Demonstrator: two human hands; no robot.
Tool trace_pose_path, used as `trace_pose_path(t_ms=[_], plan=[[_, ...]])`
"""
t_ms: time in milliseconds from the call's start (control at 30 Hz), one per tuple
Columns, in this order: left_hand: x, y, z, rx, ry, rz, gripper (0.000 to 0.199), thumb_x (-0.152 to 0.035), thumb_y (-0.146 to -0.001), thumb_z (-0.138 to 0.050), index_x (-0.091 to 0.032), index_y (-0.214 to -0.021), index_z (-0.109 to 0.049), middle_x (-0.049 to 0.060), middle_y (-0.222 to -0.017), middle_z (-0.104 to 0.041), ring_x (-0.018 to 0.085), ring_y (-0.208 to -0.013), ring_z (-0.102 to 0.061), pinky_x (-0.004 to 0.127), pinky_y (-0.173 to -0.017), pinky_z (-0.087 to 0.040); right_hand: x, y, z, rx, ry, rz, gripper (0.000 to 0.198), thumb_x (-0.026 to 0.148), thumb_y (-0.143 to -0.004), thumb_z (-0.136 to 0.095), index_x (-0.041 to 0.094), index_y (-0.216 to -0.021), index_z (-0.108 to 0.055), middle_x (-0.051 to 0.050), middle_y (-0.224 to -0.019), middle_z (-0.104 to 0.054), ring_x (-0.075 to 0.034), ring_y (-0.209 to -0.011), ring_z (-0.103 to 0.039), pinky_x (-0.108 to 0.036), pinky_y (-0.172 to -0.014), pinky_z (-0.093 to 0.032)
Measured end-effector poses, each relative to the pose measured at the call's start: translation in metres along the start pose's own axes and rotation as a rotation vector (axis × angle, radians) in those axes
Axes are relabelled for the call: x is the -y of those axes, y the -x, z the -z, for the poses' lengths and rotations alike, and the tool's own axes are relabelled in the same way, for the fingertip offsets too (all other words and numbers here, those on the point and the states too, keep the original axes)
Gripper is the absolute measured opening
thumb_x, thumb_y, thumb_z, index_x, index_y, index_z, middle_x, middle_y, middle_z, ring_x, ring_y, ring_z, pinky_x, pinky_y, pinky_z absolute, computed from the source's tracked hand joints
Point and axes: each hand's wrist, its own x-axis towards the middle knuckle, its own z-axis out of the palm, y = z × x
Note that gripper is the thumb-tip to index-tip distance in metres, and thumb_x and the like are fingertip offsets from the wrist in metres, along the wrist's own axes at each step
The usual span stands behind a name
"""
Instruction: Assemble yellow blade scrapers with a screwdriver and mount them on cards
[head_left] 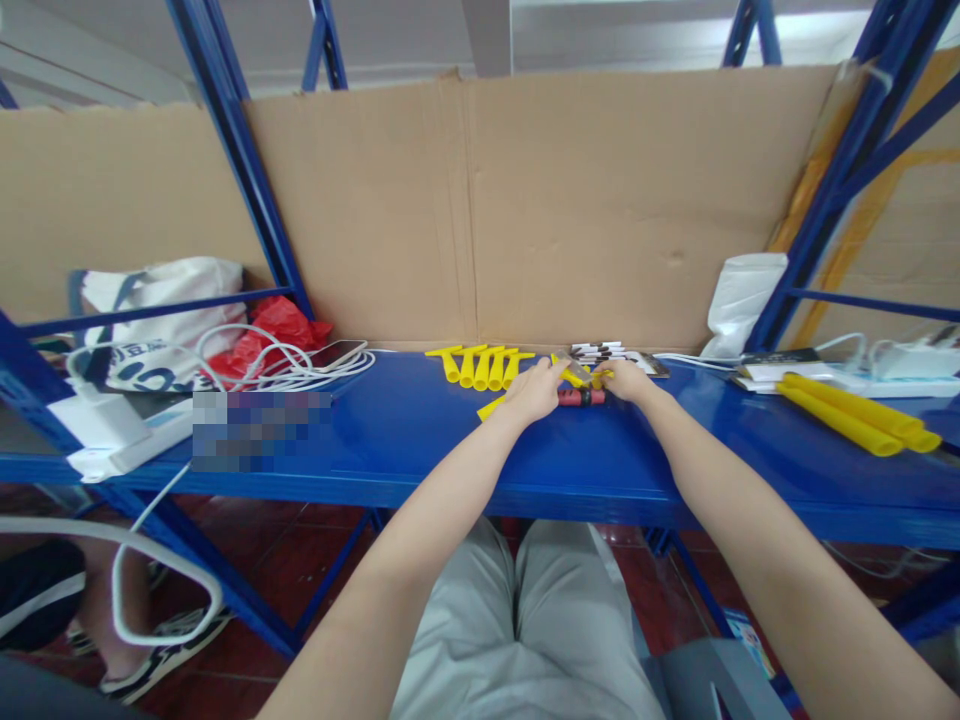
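Just between the hands (537, 391) — a yellow piece (573, 379).

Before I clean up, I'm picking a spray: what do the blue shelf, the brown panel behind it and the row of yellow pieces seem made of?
Blue shelf: probably painted metal, from its smooth gloss and soft reflections.
Brown panel: apparently matte cardboard, by its creases and rough top edge.
Yellow pieces: likely smooth plastic, given the even colour, though rubber isn't ruled out.

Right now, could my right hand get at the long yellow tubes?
Probably yes: only blue shelf shows between the right hand and the long yellow tubes, though that hand seems busy with a yellow piece.
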Motion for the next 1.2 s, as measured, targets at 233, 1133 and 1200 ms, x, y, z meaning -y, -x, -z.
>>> trace_pose_path(t_ms=[233,1133,1200], plan=[[0.000,0.001,0.000,0.001,0.012,0.005,0.043,-0.024,-0.093,-0.042,-0.029,-0.136,-0.043,0.009,-0.123,-0.053,0.023,-0.105,-0.057,0.034,-0.085,-0.046,0.009,0.001,0.015,-0.225,-0.032,-0.017,0.024,0.016,-0.078,-0.052,0.015,-0.091,-0.073,-0.012,-0.098,-0.069,-0.024,-0.093,-0.062,-0.033,-0.083,-0.045],[-0.004,0.003,0.007,0.044,0.152,0.093,0.037,-0.024,-0.090,-0.046,-0.019,-0.125,-0.036,0.012,-0.125,-0.057,0.024,-0.107,-0.059,0.034,-0.084,-0.046,0.085,0.026,0.025,-0.118,-0.791,-0.243,0.013,0.010,-0.067,-0.063,0.014,-0.055,-0.065,-0.001,-0.059,-0.065,-0.008,-0.052,-0.054,-0.017,-0.053,-0.043],[-0.004,0.003,0.007,0.041,0.152,0.082,0.036,-0.024,-0.090,-0.046,-0.020,-0.124,-0.037,0.011,-0.125,-0.057,0.024,-0.107,-0.058,0.034,-0.084,-0.046,0.084,0.025,0.023,-0.123,-0.788,-0.234,0.014,0.008,-0.067,-0.061,0.014,-0.054,-0.065,-0.001,-0.057,-0.064,-0.007,-0.051,-0.053,-0.016,-0.052,-0.042]])
